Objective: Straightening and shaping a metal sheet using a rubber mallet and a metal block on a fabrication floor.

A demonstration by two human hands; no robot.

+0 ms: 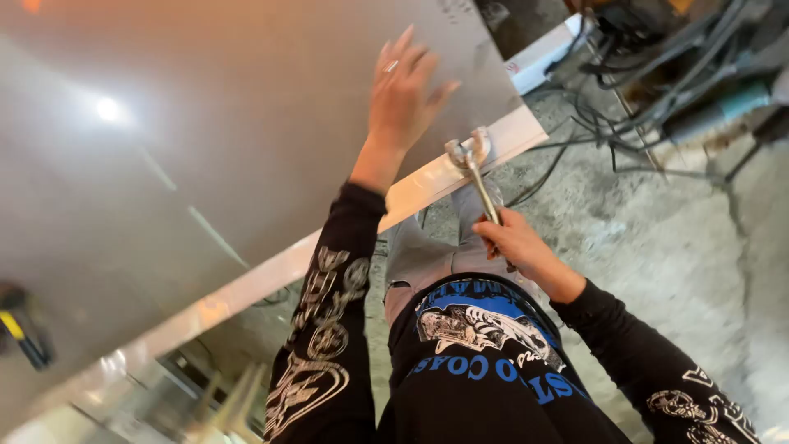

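A large shiny sheet of grey metal (214, 156) lies flat in front of me, its folded edge (427, 185) running diagonally. My left hand (403, 90) rests flat on the sheet near its right corner, fingers spread, a ring on one finger. My right hand (514, 242) grips the handle of a metal bending tool (472, 160), whose forked head hooks over the sheet's edge.
Beyond the sheet's corner, on a dusty concrete floor (657, 238), lie tangled black cables (625, 115) and a power tool with a teal body (723, 103). A black and yellow tool (20, 329) lies at the left. A metal frame (214, 395) shows below the sheet.
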